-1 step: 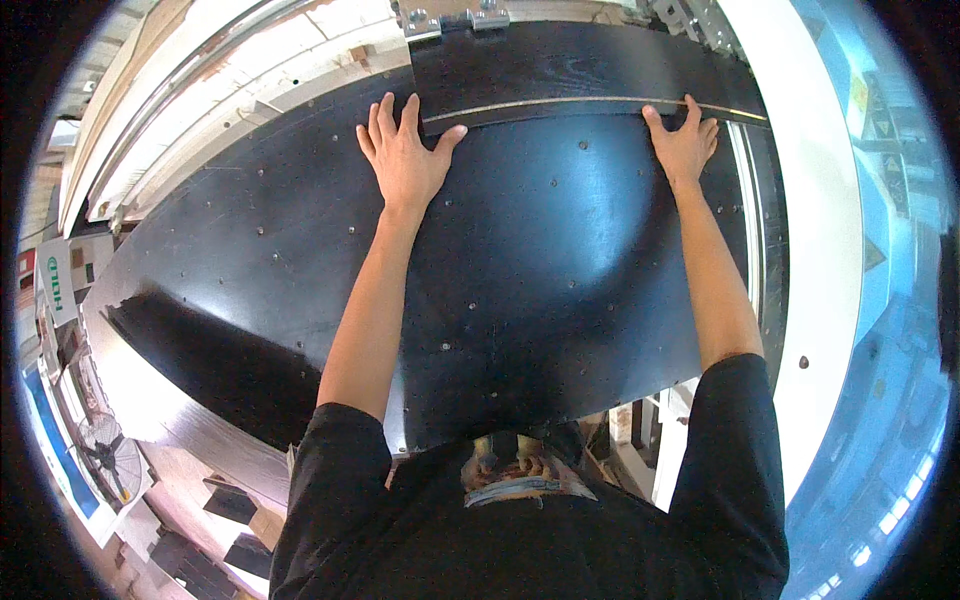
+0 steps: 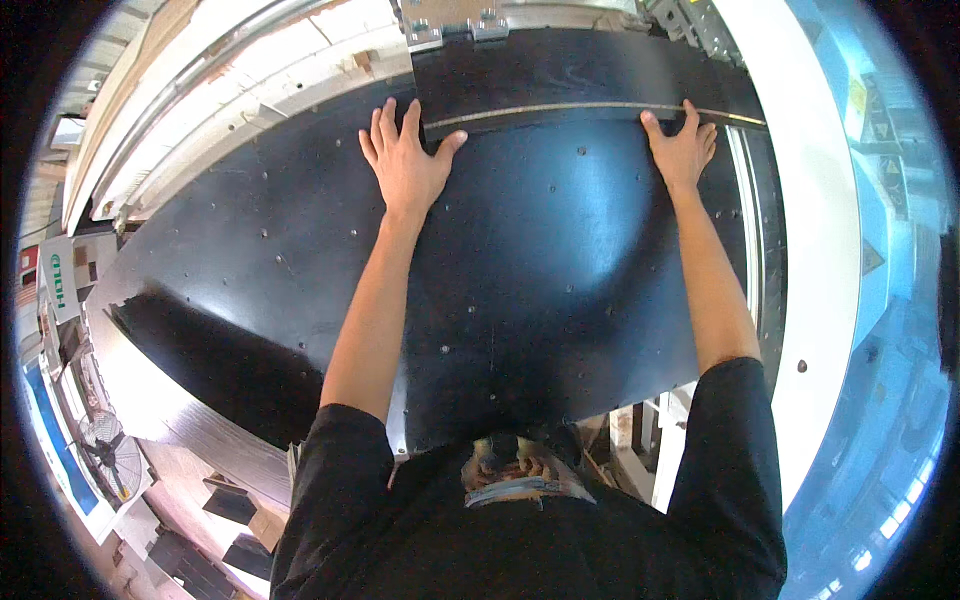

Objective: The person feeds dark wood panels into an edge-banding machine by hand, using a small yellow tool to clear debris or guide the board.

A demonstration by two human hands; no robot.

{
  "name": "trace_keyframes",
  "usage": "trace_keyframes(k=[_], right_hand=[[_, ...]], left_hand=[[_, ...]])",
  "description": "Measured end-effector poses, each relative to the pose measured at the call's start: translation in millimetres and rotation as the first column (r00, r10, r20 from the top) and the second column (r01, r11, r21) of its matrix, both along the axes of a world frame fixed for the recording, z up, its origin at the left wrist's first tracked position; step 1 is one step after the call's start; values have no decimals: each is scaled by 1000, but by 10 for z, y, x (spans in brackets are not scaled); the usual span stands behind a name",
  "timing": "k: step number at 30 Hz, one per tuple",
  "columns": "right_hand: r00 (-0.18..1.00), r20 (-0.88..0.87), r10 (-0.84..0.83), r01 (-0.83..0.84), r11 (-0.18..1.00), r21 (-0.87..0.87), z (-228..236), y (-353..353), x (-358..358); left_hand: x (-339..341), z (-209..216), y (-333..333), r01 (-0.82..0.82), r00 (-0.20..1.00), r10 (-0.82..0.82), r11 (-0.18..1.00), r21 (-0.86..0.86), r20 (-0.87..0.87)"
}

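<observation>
A flat dark panel [image 2: 590, 75] with faint wood grain and a thin pale line along its near edge lies at the far side of the black table [image 2: 500, 250]. My left hand [image 2: 408, 168] is at the panel's near left corner, fingers spread forward and thumb pointing right along the edge. Toward the right end of the same edge is my right hand [image 2: 682, 155], its fingers and thumb apart. Both hands rest flat at the edge without gripping anything. Metal clamps [image 2: 455, 28] sit at the panel's far left side.
Small round studs dot the table top. A white machine body [image 2: 815, 250] curves along the right, with blue surfaces beyond it. A pale rail [image 2: 745, 210] runs beside my right forearm. At lower left stand a fan [image 2: 108, 450] and several dark board pieces [image 2: 230, 503].
The whole view has shifted very slightly, with the clamps and panel a little lower in the picture. Both hands keep their places at the panel's edge.
</observation>
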State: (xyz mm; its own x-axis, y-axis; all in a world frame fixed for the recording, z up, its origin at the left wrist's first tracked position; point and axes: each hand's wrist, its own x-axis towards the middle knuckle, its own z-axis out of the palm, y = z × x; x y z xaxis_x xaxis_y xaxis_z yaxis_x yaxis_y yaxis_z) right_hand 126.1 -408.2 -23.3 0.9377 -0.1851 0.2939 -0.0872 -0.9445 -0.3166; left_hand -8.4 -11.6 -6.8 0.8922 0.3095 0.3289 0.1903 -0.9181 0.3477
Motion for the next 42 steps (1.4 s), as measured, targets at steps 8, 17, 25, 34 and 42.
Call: trace_keyframes(k=[8,17,25,34,42], right_hand=[[999,-8,-36,36,999,34,133,126,-129],[987,28,161,-163,983,90,284,383,-1327],[989,-50,138,-132,986,98,414,664,-3497],[917,-175,-358,397,854,336,-174,977,-6384],[435,-272,-858,670,107,735,-222,1381,-7973]], left_hand=[[-29,31,23,42,999,-42,999,-8,26],[-67,132,-69,42,996,-41,999,8,-73],[107,113,47,60,991,-51,996,68,-127],[-113,322,-133,171,983,-183,938,301,12],[-623,297,-167,217,963,-207,975,39,-172]])
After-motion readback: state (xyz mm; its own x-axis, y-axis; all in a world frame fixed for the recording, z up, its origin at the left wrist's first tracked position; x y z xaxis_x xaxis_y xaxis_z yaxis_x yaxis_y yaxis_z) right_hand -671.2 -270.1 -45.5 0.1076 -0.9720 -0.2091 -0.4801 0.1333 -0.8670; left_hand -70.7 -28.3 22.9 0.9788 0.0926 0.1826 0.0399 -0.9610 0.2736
